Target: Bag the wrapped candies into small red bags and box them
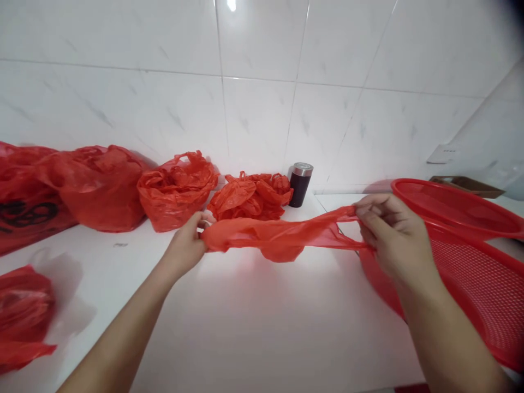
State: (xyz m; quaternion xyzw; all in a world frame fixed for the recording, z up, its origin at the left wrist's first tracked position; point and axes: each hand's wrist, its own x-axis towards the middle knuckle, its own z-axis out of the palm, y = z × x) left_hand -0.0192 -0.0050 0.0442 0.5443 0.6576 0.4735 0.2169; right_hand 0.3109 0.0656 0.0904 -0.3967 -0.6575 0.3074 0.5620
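Two hands on one red plastic bag (278, 237), drawn out into a long, narrow band just above the white countertop (245, 327). Thin, glossy film, slightly see-through where stretched, gathered lengthwise into creases, with a loose fold sagging near the middle. Left end bunched inside the closed fingers of the left hand (186, 245). Right end split into two thin strips, pinched firmly between thumb and fingertips of the right hand (387, 234). Band roughly level, seemingly clear of the counter along its span.

Behind the band, against the tiled wall (262, 82): a small crumpled heap (249, 196) of the same red film, a fuller open bag (176, 188) to its left, a large puffed bag (94, 185) further left. Just right of the heap, a dark canister (300, 184) with a silver lid, upright. At the near left edge, another red bundle (24, 311). Just beside the right hand, red mesh baskets (470, 273), nested.
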